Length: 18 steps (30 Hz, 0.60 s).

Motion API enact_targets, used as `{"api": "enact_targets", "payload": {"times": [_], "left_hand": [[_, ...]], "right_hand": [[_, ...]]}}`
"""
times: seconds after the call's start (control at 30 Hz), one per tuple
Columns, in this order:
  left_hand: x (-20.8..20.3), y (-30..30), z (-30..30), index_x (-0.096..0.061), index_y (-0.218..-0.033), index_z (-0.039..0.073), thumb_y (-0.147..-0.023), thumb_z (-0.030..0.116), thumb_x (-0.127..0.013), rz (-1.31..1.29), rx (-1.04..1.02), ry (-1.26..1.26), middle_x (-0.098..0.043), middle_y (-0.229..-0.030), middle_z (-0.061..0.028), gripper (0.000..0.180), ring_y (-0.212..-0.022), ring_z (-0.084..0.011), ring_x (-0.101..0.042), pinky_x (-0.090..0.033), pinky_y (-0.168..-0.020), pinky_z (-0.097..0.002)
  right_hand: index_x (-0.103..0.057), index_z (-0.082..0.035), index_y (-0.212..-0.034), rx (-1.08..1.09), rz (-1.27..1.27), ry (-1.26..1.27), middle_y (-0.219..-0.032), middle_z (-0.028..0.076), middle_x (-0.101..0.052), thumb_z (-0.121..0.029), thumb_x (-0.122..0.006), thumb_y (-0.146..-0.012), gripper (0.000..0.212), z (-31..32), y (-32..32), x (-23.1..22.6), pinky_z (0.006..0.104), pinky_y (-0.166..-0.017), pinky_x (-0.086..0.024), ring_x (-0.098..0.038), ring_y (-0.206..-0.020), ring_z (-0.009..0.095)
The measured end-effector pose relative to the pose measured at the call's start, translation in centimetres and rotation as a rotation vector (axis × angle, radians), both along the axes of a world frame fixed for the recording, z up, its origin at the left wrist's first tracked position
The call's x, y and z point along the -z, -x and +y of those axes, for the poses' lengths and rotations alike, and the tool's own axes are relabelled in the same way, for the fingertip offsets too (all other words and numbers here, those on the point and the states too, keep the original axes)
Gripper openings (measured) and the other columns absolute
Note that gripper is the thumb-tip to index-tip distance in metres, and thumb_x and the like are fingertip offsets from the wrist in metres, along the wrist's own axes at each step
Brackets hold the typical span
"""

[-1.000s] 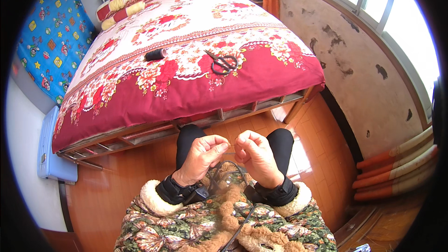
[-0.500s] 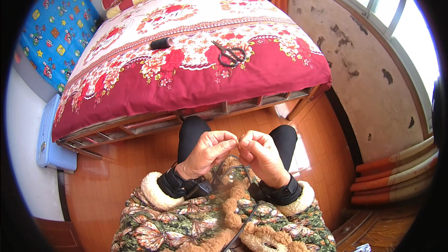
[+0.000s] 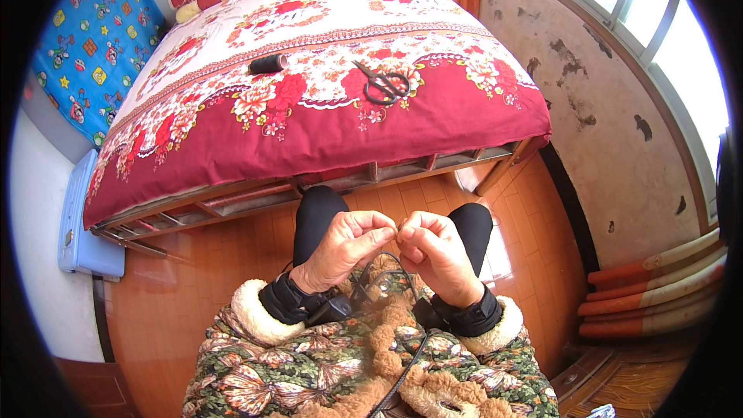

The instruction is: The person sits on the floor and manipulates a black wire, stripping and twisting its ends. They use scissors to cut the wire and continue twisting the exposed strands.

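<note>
Above my lap, my left hand point(image 3: 350, 244) and my right hand point(image 3: 436, 251) meet almost fingertip to fingertip. Thumb and forefinger are pinched together on each. Whatever lies between the fingertips is too small to make out. Beyond them, on the bed's dark red front edge, lie black-handled scissors point(image 3: 386, 88) with the blades pointing away to the left. A spool of black thread point(image 3: 268, 64) rests on its side on the flowered bedspread point(image 3: 309, 139), left of the scissors. Neither hand touches these.
The bed frame point(image 3: 371, 174) runs across just past my knees. At the left wall stands a light blue plastic box point(image 3: 93, 224). Striped orange curtain cloth point(image 3: 658, 286) hangs bunched at the right, near a wooden cabinet point(image 3: 627, 379). A dark cord point(image 3: 410, 368) trails over my flowered coat.
Both hands keep their pinch at nearly the same place. The view has shifted very slightly. Scissors and spool lie where they were.
</note>
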<state>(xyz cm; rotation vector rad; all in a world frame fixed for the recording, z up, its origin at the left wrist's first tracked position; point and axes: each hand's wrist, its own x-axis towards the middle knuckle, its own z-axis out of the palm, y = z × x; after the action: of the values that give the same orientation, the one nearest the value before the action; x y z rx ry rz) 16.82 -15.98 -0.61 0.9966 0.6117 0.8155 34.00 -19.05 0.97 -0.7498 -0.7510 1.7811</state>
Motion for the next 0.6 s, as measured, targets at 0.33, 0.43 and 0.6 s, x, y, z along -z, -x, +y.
{"api": "enact_targets", "payload": {"times": [0.33, 0.43, 0.6], "left_hand": [[-0.28, -0.08, -0.06, -0.063, -0.096, 0.001, -0.093, 0.010, -0.056, 0.025, -0.023, -0.024, -0.050, -0.062, 0.0067, 0.011, -0.047, -0.0002, -0.034, -0.024, -0.042, -0.0173], [-0.31, -0.12, -0.06, -0.063, -0.095, 0.001, -0.093, 0.010, -0.056, 0.034, -0.033, -0.047, -0.052, -0.064, 0.0065, 0.012, -0.047, 0.0002, -0.036, -0.024, -0.042, -0.0172], [-0.31, 0.03, -0.02, -0.063, -0.095, 0.001, -0.092, 0.011, -0.058, 0.044, -0.025, -0.055, -0.053, -0.065, 0.0063, 0.012, -0.048, 0.0006, -0.037, -0.025, -0.043, -0.0169]], "right_hand": [[-0.056, -0.008, -0.076, -0.018, 0.010, 0.015, -0.060, -0.004, -0.041, -0.012, -0.057, -0.090, 0.015, 0.11, -0.11, 0.00, 0.0201, -0.045, -0.030, -0.034, -0.052, 0.004], [-0.059, -0.005, -0.078, -0.027, 0.056, 0.012, -0.066, -0.003, -0.050, -0.016, -0.060, -0.088, 0.015, 0.17, -0.12, 0.04, 0.0188, -0.047, -0.034, -0.040, -0.053, 0.003], [-0.058, -0.006, -0.077, -0.023, 0.024, 0.005, -0.063, -0.003, -0.048, -0.015, -0.059, -0.089, 0.015, 0.16, -0.13, 0.24, 0.0193, -0.046, -0.034, -0.040, -0.054, 0.004]]}}
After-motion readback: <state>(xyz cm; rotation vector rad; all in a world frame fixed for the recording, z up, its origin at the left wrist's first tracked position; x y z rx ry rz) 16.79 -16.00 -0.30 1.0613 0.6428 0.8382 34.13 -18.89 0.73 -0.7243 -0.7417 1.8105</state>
